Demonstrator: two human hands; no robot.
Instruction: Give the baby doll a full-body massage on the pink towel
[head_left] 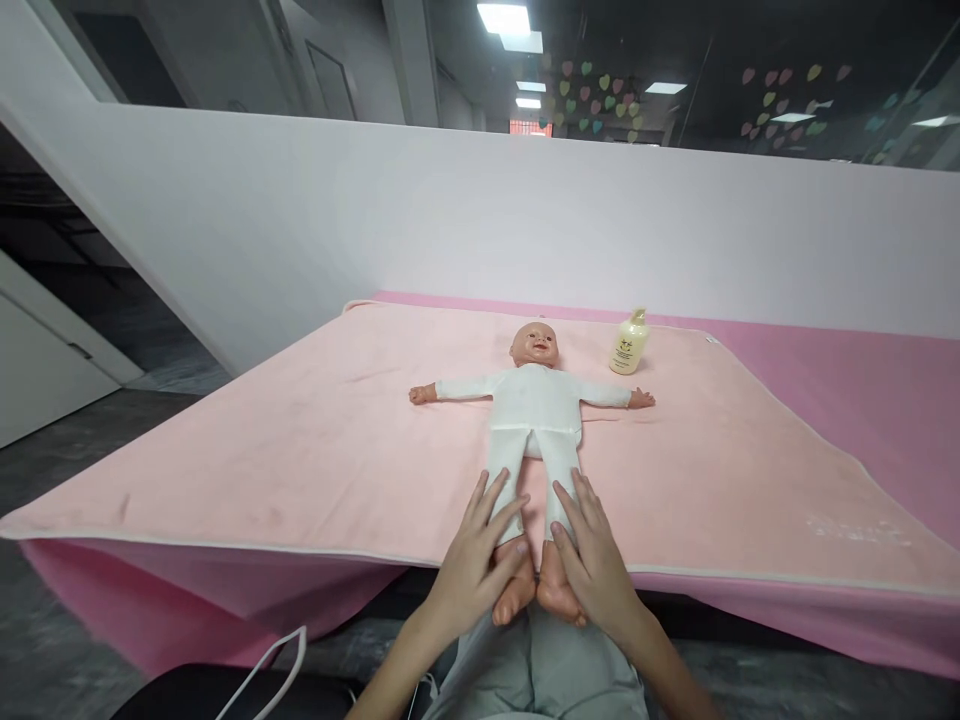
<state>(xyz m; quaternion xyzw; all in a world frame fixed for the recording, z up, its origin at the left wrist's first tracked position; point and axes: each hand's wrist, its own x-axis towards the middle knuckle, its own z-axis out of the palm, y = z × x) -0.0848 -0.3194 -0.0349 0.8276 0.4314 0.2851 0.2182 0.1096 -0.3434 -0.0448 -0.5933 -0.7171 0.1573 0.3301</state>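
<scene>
Trousers (577,665) | fingers (493,492) spread on doll (529,400), gripping nothing | long axis outward — head (537,345) farthest

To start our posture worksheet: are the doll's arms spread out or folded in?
Spread out: on the doll, both arms reach sideways from the body, over the blanket.

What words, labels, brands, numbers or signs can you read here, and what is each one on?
No text is readable.
Pump bottle: dark print on its front, too small to read.
Pink blanket: pale marks near its right front edge, possibly lettering, too blurred to read.
Small tag at the blanket's far right corner: too small to tell whether it bears text.
Doll: no text visible.
</scene>
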